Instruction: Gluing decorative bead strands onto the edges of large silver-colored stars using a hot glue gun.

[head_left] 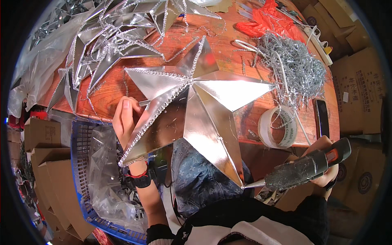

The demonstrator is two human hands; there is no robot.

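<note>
A shiny silver five-pointed star lies tilted over the near edge of the table. Silver tinsel trim runs along the ridges of its upper and left points. My left hand is closed at the star's left side, its fingers partly behind the star, holding it up. In my right hand is a dark hot glue gun, gripped by its body. Its metal nozzle meets the tip of the star's lower right point. The ridge of that point has no tinsel on it.
Several tinsel-edged stars are piled at the back left of the wooden table. To the right lie loose silver tinsel, a red plastic bag, a tape roll and a phone. A blue basket stands lower left beside cardboard boxes.
</note>
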